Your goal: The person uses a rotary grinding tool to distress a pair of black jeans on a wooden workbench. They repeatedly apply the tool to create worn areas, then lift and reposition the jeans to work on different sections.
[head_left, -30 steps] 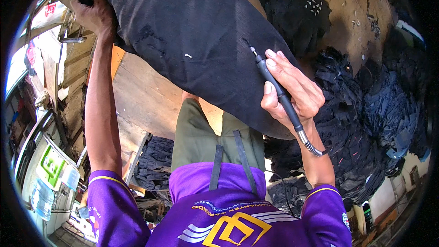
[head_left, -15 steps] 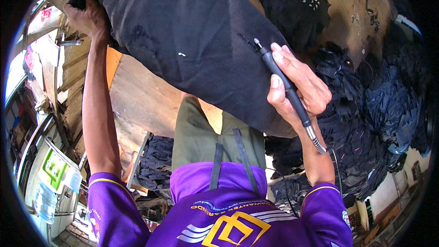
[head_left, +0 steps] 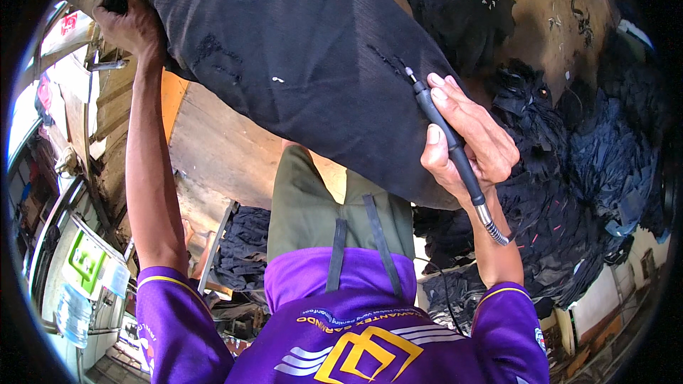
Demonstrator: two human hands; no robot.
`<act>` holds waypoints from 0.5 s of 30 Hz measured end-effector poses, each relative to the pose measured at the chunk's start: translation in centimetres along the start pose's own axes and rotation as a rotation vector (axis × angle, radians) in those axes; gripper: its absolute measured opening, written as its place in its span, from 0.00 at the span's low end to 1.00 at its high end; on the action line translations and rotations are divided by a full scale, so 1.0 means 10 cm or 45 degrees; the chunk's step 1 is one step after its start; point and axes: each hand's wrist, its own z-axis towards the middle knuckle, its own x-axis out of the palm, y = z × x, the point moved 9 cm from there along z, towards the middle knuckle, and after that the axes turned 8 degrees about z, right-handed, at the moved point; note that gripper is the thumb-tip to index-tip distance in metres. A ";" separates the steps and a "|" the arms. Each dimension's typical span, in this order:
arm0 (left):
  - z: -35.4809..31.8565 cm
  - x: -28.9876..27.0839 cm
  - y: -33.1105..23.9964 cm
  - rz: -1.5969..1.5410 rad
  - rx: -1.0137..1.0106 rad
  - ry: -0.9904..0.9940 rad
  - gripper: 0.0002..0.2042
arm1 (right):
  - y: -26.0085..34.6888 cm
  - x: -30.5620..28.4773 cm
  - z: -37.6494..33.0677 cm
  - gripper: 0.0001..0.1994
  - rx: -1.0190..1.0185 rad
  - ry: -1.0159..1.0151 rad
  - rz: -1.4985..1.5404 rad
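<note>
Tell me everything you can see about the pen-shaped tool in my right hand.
The pen-shaped tool is slim and dark, seemingly plastic or rubber, with a pale, metallic-looking tip. A silvery collar and coiled spring finish its rear. Your right hand grips it pen-style. It slants tip-up-left in the picture, over the black cloth, its tip beside a frayed streak; contact there is unclear.
</note>
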 end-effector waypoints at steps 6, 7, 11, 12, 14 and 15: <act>-0.03 0.01 0.00 -0.099 -0.054 0.016 0.36 | 0.02 -0.05 -0.04 0.21 0.011 -0.005 -0.006; -0.03 0.02 -0.01 -0.079 -0.043 0.030 0.36 | 0.02 -0.06 -0.05 0.21 0.013 -0.007 -0.011; -0.01 0.03 0.03 -0.035 -0.029 0.031 0.35 | 0.03 -0.09 -0.10 0.20 0.047 -0.016 -0.026; -0.01 0.04 0.03 -0.047 -0.021 0.035 0.35 | 0.01 -0.11 -0.15 0.19 0.069 -0.027 -0.035; 0.01 -0.02 -0.01 0.050 0.048 -0.007 0.34 | -0.07 -0.14 -0.28 0.18 0.141 -0.029 -0.046; 0.03 -0.02 0.03 0.038 -0.005 0.049 0.33 | -0.13 -0.24 -0.38 0.15 0.243 -0.086 0.008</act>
